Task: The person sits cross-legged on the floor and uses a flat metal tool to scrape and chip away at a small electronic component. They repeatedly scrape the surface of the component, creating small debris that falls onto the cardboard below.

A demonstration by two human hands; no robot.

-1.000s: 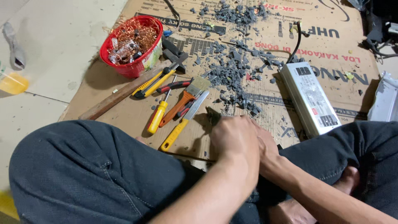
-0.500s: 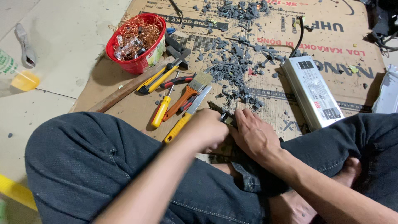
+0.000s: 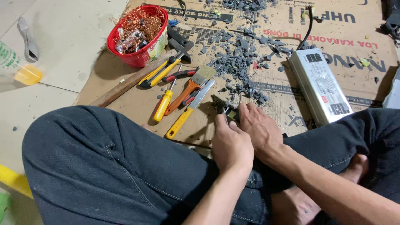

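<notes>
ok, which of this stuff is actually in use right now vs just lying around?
In use:
left hand
right hand
small dark part both hands work on; grip hidden

Lying about:
red bowl of copper wire
screwdriver
brush
scraper
wooden handle
metal box
grey fragments
cardboard

I see matt brown cardboard [image 3: 137,100] under everything, its surface creased and dusty. The red bowl [image 3: 141,56] looks like glossy plastic and holds bright copper wire [image 3: 143,23]. The power supply box [image 3: 318,85] is smooth silvery metal. My trousers [image 3: 104,166] are dark, coarse denim. The screwdriver [image 3: 162,106] has a shiny yellow plastic handle.
</notes>
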